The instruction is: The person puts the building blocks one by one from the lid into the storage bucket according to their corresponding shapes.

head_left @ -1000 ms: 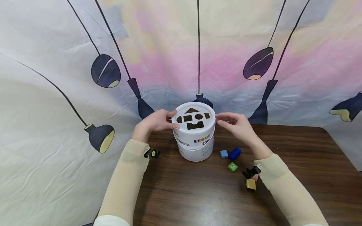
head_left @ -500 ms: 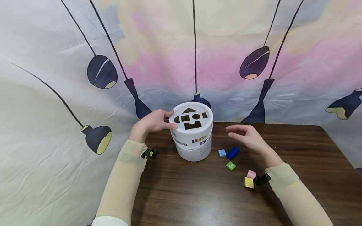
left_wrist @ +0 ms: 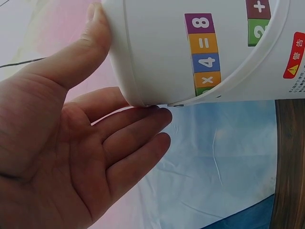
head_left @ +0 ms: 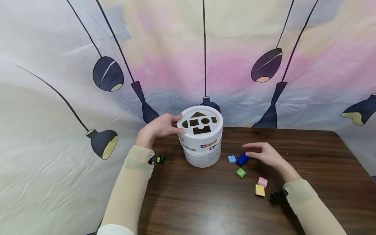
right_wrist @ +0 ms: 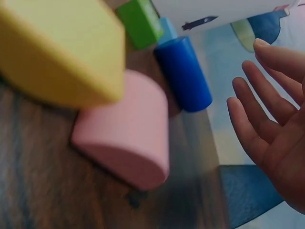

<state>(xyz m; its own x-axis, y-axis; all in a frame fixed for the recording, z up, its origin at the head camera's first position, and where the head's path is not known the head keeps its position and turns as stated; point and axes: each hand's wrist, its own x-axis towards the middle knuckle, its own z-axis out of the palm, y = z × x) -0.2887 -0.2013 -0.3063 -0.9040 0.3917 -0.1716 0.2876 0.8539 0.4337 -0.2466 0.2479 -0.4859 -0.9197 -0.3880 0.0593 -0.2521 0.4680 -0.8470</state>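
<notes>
A white shape-sorter bucket stands upright, its lid cut with shaped holes. My left hand touches the lid's left rim with the thumb on the near side; in the left wrist view the other fingers extend nearly straight along the bucket's side. My right hand hovers beside a blue cylinder block, fingers parted and holding nothing. Next to the cylinder lie a light blue block and a green block marked 3.
Nearer on the dark wooden table lie a pink half-round block and a yellow block, below my right wrist in the head view. A curtain printed with hanging lamps rises behind the table.
My right hand has come away from the lid's right rim and moved right and down to beside the blue cylinder block. The left hand stays at the bucket.
</notes>
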